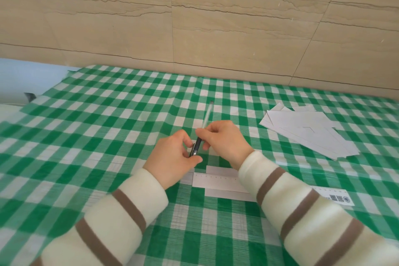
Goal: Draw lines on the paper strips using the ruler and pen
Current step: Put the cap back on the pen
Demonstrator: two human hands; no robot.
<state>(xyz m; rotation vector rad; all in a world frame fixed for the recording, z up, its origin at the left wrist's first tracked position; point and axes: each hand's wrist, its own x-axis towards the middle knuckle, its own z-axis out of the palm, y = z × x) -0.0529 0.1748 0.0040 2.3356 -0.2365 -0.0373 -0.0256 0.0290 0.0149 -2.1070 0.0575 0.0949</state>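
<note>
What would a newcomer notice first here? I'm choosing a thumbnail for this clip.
Both hands meet at mid-table over the green checked cloth, the right hand and left hand gripping a dark pen. Just nearer lies a ruler across a paper strip; a stack of paper strips sits far right.

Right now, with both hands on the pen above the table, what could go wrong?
1. The ruler lies over a paper strip with no hand pressing it, so a sleeve passing above may shift it.
2. The left hand and right hand both hold the pen; pulling at its dark end could make it slip or mark the tablecloth.
</note>
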